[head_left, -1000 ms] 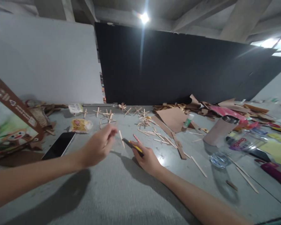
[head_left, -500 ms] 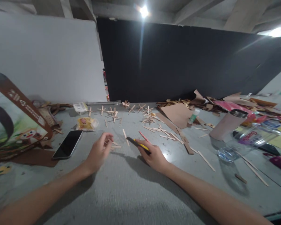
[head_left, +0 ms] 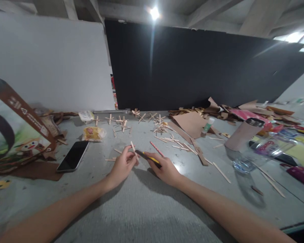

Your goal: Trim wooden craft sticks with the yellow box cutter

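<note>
Between the thumb and fingers of my left hand (head_left: 123, 166) is a wooden craft stick (head_left: 133, 148), tilted upward. My right hand (head_left: 166, 171) is wrapped round a yellow and black utility knife (head_left: 152, 159), whose dark front end points left and meets or nearly meets the stick. Just beyond my right hand lies a red and white striped pencil-like stick (head_left: 156, 148). Short pieces of craft stick (head_left: 110, 159) rest on the table beside my left hand, partly hidden by it.
Crossed stick pieces (head_left: 123, 124) stand at the back, with loose craft sticks (head_left: 177, 143) to their right. A phone (head_left: 74, 156) and a wrapped snack (head_left: 93, 134) lie left. A pink tumbler (head_left: 244, 134), clear bottle (head_left: 266, 148), glue stick (head_left: 208, 125) and cardboard (head_left: 190, 124) are right.
My left hand has moved right, off the short pieces, and taken hold of the craft stick near the knife. My right hand has barely moved.
</note>
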Available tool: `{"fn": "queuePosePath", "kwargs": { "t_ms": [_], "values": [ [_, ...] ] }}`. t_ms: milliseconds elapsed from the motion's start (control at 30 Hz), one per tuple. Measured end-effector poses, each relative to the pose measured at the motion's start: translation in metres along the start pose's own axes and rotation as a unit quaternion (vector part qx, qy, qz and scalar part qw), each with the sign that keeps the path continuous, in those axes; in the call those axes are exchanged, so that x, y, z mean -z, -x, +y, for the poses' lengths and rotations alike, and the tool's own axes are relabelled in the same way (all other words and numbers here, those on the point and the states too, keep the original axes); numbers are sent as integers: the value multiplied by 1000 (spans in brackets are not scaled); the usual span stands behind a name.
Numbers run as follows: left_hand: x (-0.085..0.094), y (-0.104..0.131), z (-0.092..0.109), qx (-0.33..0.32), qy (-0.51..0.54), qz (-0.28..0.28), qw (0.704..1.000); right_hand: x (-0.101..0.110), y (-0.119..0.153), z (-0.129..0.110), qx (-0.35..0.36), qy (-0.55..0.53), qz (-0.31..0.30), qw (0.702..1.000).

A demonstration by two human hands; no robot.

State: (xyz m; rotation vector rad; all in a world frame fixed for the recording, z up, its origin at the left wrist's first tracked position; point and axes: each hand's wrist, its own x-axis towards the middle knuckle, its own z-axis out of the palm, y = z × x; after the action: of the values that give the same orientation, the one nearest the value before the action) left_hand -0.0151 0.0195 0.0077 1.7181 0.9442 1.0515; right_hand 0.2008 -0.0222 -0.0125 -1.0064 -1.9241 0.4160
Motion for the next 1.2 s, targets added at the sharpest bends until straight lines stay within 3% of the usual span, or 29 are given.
{"fn": "queuePosePath", "kwargs": {
  "t_ms": [367, 933, 1100, 1200],
  "values": [
    [-1, 3, -14, 46, 29, -15, 998, -1, 1, -13, -25, 23, -40, 999],
    [-1, 6, -16, 38, 35, -33, 998, 0, 6, -16, -66, 13, -75, 995],
    [-1, 5, -14, 37, 43, -12, 998, -1, 5, -17, -73, 52, -89, 992],
    [0, 5, -14, 43, 45, 2, 998, 4, 0, -23, -32, 111, -110, 987]
  ]
}}
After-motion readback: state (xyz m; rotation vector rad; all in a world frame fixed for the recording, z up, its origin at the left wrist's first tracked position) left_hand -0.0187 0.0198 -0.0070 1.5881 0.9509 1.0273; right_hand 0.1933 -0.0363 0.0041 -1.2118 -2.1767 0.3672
